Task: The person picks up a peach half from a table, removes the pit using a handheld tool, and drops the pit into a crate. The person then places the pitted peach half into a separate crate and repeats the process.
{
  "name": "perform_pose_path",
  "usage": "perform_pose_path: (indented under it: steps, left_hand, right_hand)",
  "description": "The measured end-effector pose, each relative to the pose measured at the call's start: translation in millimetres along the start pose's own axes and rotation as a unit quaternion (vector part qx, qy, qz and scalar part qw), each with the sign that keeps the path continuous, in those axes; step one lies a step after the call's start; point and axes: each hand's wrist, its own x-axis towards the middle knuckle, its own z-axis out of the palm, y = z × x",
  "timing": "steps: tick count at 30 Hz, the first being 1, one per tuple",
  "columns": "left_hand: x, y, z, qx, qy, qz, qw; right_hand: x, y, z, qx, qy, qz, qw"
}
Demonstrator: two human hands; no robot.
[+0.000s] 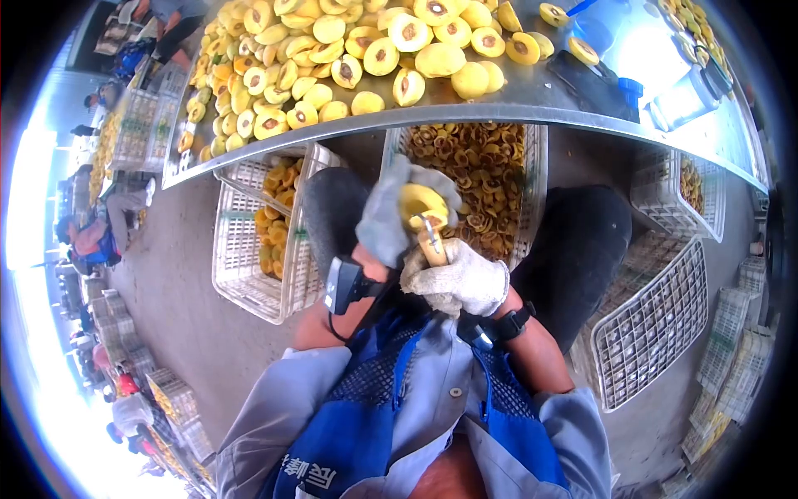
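Note:
My left hand [384, 218], in a grey glove, is closed around a yellow peach half [418, 202] held over my lap. My right hand [457, 279], in a white knit glove, grips a small wooden-handled tool [431, 241] whose tip is pressed into the peach. Both hands meet just below the edge of the metal table [515, 104]. A black device is strapped on each wrist.
Halved yellow peaches [357, 50] are heaped on the metal table. Under it stand white plastic crates: one with pits and scraps [482, 175], one with peach halves [274, 224], an empty one [657, 324] at the right. Other people work at the far left.

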Motion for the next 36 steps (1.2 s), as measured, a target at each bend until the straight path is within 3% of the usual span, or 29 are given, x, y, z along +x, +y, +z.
perform_pose_path:
  steps: [2,3,4,6,9,12,14,16,19,22,23,26,29,31,32,33,35,36]
  left_hand:
    - [-2.8,33.5,-4.8,0.132,0.067,0.073,0.986]
    - [-8.1,59.3,-9.7,0.501,0.071,0.219,0.835]
    - [-15.3,89.3,-19.9,0.779,0.062,0.327,0.532]
    - [-27.2,134.2,-75.4,0.742,0.307,0.213,0.556]
    - [-28.6,163.9,-77.8,0.819,0.270,0.182,0.473]
    - [7.8,157.6,-89.6,0.817,0.255,0.094,0.509]
    - [44.7,145.9,-82.6,0.826,0.200,0.102,0.517]
    - [83.0,135.2,-72.7,0.874,0.179,0.099,0.442]
    - [132.4,133.6,-40.2,0.887,0.185,-0.093,0.413]
    - [159.9,135.3,-27.6,0.915,0.111,-0.167,0.351]
    - [164.7,133.1,-28.0,0.931,0.088,-0.151,0.321]
    - [170.9,133.2,-34.0,0.935,0.075,-0.148,0.314]
    - [156.3,137.2,-50.6,0.896,0.105,-0.063,0.427]
    - [140.9,138.7,-83.2,0.767,0.145,0.057,0.623]
    - [129.8,136.6,-93.3,0.681,0.162,0.115,0.705]
    - [108.0,134.9,-84.4,0.491,0.119,0.133,0.853]
    - [78.9,115.5,-72.6,0.224,0.047,0.115,0.967]
    - [68.2,103.2,-68.9,0.081,0.010,0.103,0.991]
  right_hand:
    - [-0.8,1.4,-2.3,-0.012,0.015,-0.018,1.000]
    - [-1.8,-0.3,-2.5,-0.001,0.023,-0.017,1.000]
    - [-2.8,-2.0,-2.9,0.009,0.031,-0.017,0.999]
    - [-0.9,-2.8,-2.3,-0.002,0.057,-0.020,0.998]
    - [6.3,-3.8,0.7,-0.012,0.068,-0.015,0.998]
    - [9.2,-6.8,5.5,-0.021,0.084,-0.007,0.996]
    - [9.9,-5.0,3.3,-0.039,0.090,-0.017,0.995]
    - [10.1,-2.9,1.8,-0.066,0.106,-0.028,0.992]
    - [10.8,-3.6,-3.0,-0.120,0.129,-0.031,0.984]
    - [11.2,-3.1,-1.9,-0.107,0.139,-0.051,0.983]
    - [12.1,-4.4,-1.1,-0.102,0.142,-0.040,0.984]
    - [13.3,-4.8,-1.2,-0.079,0.137,-0.028,0.987]
    - [13.9,-1.7,-1.8,-0.104,0.146,-0.060,0.982]
    - [12.6,-2.8,-1.9,-0.116,0.156,-0.070,0.979]
    - [12.8,-2.9,-1.6,-0.121,0.160,-0.074,0.977]
    - [15.2,-0.2,-3.0,-0.123,0.169,-0.073,0.975]
    - [21.7,6.3,-7.5,-0.131,0.187,-0.069,0.971]
    - [22.9,6.4,-7.3,-0.137,0.197,-0.070,0.968]
